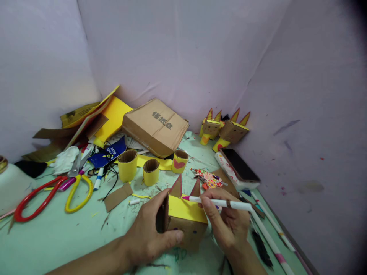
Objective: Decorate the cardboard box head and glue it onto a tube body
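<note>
Centrally, one small cardboard box (187, 209) with a yellow top, two pointed ears (176, 187) at its far edge, two dark dots visible on the near face. Left hand (147, 229): curled round the box's left side, thumb pressed on the near face. Right hand (228, 219): thumb and fingers pinching one white marker (193, 199), magenta tip at the yellow top near the base of the left ear; contact cannot be told.

Clock positions taken from the box. Between 10 and 12 o'clock, three yellow tubes (151, 173), openings upward, one bearing a red heart (179, 164). At 11, one large flat carton (156, 126). At 1, two eared cardboard figures (210, 128) against the wall (301, 95). At 2, one phone (240, 165), dark screen up. At 9, one pair of scissors (75, 172), one red handle, one yellow, lying open on the green tabletop (77, 240).
</note>
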{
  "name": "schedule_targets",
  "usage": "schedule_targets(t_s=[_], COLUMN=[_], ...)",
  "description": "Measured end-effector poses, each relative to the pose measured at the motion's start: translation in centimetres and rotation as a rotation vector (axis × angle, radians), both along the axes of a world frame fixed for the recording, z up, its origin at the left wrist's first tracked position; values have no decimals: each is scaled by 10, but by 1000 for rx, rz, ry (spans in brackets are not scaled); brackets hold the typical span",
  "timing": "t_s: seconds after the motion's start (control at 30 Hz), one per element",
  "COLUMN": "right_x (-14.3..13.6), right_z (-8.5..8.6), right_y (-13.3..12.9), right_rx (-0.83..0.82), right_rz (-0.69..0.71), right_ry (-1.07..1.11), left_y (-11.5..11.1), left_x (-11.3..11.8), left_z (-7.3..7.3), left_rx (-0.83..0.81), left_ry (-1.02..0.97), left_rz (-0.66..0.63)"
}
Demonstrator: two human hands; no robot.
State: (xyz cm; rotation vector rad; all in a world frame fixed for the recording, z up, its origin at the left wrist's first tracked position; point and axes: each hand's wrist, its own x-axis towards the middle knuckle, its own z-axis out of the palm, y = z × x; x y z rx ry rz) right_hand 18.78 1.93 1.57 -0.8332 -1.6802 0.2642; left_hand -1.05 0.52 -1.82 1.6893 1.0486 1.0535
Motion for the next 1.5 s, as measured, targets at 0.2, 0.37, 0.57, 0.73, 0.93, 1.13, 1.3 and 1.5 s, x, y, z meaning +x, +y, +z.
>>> schedule_targets(t_s=[0.2, 0.37, 0.57, 0.73, 0.93, 1.13, 1.3, 1.5], right_x=[-1, -1, 0, -4, -2, -1, -3, -1], right_z=[-3, 2, -1, -1, -1, -2, -4, -9], right_y=[2, 0, 0, 1, -1, 0, -2, 2], right_rx=[39, 2, 15, 34, 31, 2, -26, 26], right_rz=[10, 5, 8, -1, 18, 12, -37, -227], right_ry=[23, -47, 2, -15, -11, -40, 84, 274], left_y=[0, 1, 1, 0, 0, 0, -1, 1], left_x=[0, 2, 2, 1, 2, 2, 3, 4], left_z=[2, 4, 3, 3, 5, 4, 4, 14], left_rx=[0, -3, -9, -15, -6, -33, -38, -127], left_ry=[-8, -12, -14, -12, -7, -46, -75, -238], left_rz=[12, 3, -10, -13, -11, -16, -18, -88])
